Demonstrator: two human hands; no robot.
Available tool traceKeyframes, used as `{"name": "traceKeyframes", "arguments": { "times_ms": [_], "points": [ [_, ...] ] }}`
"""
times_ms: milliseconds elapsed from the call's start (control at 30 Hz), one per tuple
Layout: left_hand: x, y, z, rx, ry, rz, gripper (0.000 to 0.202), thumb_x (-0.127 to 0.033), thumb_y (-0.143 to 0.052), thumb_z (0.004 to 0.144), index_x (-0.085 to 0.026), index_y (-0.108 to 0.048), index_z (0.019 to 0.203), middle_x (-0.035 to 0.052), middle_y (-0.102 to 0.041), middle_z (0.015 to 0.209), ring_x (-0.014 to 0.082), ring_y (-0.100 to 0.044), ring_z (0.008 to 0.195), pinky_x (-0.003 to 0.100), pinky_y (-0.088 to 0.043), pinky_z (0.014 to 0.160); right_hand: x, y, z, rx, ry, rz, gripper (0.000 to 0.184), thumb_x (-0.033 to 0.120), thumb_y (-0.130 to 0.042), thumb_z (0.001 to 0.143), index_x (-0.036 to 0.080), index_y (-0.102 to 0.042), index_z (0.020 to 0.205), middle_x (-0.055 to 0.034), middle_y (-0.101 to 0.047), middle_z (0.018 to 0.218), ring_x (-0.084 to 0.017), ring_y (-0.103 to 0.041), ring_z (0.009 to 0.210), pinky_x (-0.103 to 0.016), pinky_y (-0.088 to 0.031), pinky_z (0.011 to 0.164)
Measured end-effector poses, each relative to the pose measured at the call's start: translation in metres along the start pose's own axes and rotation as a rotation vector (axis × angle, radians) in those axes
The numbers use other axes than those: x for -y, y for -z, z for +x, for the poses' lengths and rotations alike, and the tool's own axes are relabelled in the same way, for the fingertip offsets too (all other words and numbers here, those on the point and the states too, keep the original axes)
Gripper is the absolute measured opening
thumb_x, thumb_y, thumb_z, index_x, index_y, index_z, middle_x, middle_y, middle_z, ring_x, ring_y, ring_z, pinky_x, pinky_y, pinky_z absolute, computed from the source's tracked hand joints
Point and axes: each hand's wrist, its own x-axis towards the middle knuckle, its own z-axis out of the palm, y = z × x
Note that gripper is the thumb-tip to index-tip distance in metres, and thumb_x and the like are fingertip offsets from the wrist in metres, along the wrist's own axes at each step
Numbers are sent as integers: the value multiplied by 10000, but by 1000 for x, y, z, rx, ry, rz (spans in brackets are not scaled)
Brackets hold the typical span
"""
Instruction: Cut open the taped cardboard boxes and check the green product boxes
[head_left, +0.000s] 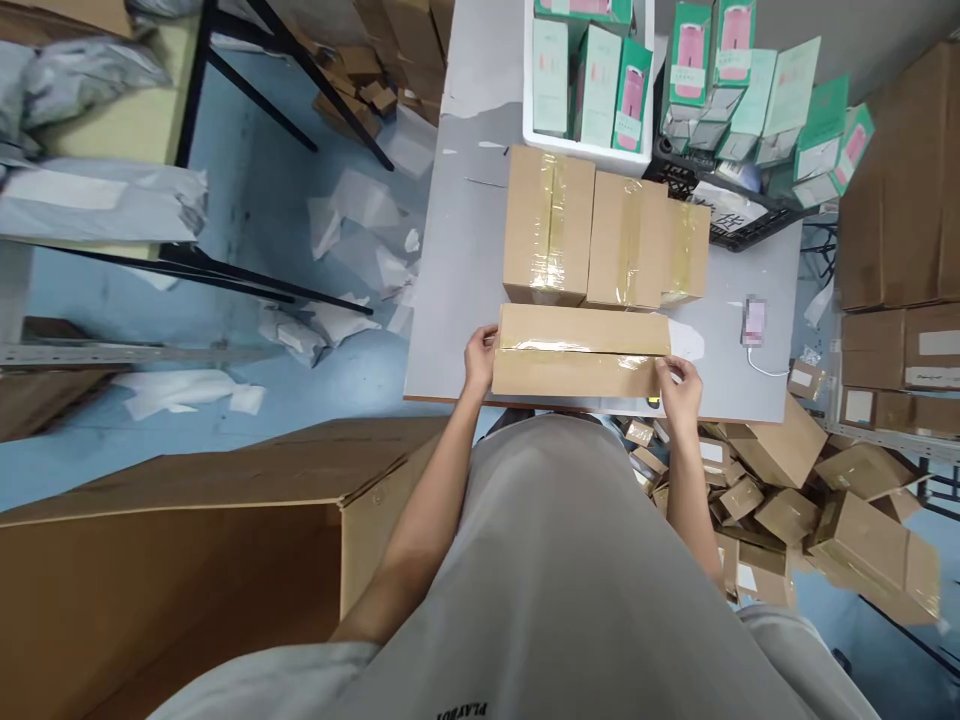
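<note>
A long, narrow cardboard box (581, 375) lies crosswise near the table's front edge, with a seam and shiny clear tape along its top. My left hand (481, 360) grips the box's left end, its fingers partly hidden behind that end. At the right end, my right hand (680, 390) has thumb and fingers closed on the front corner. Whether it pinches the tape there or only the cardboard, I cannot tell. Just behind stand three taped cardboard boxes (550, 225) in a row, close to the long one. A small yellow and black item (654, 402) shows beside my right hand.
A white bin (529, 120) and a black crate (739, 238) hold green and pink product boxes at the table's back. A phone-like device (754, 322) with a cable lies right. A large open carton (360, 480) stands left; a pile of small boxes (787, 515) lies right.
</note>
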Motion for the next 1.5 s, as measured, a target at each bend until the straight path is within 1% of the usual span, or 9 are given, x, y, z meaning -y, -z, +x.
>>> {"name": "traceKeyframes", "arguments": {
  "times_ms": [300,567,667,767,867,967,1067,1300,1500],
  "points": [
    [-34,34,-54,-3,-169,246,336,-430,-706,1010,-176,-767,1221,104,-783,1142,198,-703,835,355,-588,919,-16,-4,15,-66,-211,442,568,576,-962,625,215,-696,974,38,-739,826,-155,-679,789,-277,-555,739],
    [-52,14,-70,28,-160,212,291,-416,-692,1022,-189,-754,1194,67,-794,969,256,-752,963,370,-568,968,1,-4,13,162,-118,356,439,568,-920,716,201,-779,910,-56,-838,961,-230,-758,975,-355,-585,936],
    [-53,6,-68,43,-155,78,218,-409,-683,1014,-203,-725,1071,18,-741,840,220,-731,912,350,-569,981,10,-9,9,209,25,274,410,542,-849,836,206,-817,1069,-77,-868,1075,-259,-772,1112,-425,-564,1104],
    [-50,9,-68,45,-173,26,287,-319,-711,940,-201,-738,1200,0,-734,860,199,-727,928,360,-574,1037,12,-5,10,252,94,232,536,516,-800,891,200,-806,1324,-78,-870,1122,-256,-771,1137,-476,-556,1158],
    [-46,21,-76,127,-224,22,526,-262,-689,894,-206,-705,1417,35,-777,1023,192,-748,955,387,-610,1042,9,7,15,332,118,218,692,493,-778,908,217,-719,1540,-78,-851,1163,-211,-759,970,-472,-623,1040],
    [-47,36,-94,181,-292,90,563,-243,-652,886,-222,-704,1446,101,-776,1309,239,-763,1201,451,-603,1158,6,17,22,400,152,165,784,490,-752,926,252,-625,1661,-80,-822,1208,-158,-691,777,-421,-653,871],
    [-51,49,-114,212,-355,208,528,-254,-621,925,-238,-713,1444,113,-722,1492,285,-678,1442,516,-522,1291,10,17,31,453,204,71,865,496,-731,947,260,-513,1751,-67,-808,1172,-146,-652,729,-373,-640,809],
    [-50,63,-150,251,-338,363,501,-352,-655,1021,-278,-665,1517,121,-626,1661,321,-522,1636,575,-434,1369,32,5,43,536,219,-258,1010,470,-723,963,198,-303,1841,-54,-811,1041,-211,-677,772,-392,-624,841],
    [-74,58,-130,419,-370,400,536,-277,-596,1016,-266,-658,1549,95,-660,1635,297,-611,1549,521,-484,1338,42,2,34,543,296,-555,988,505,-745,979,208,-314,1818,-84,-803,1130,-295,-739,953,-403,-587,857]
  ]
}}
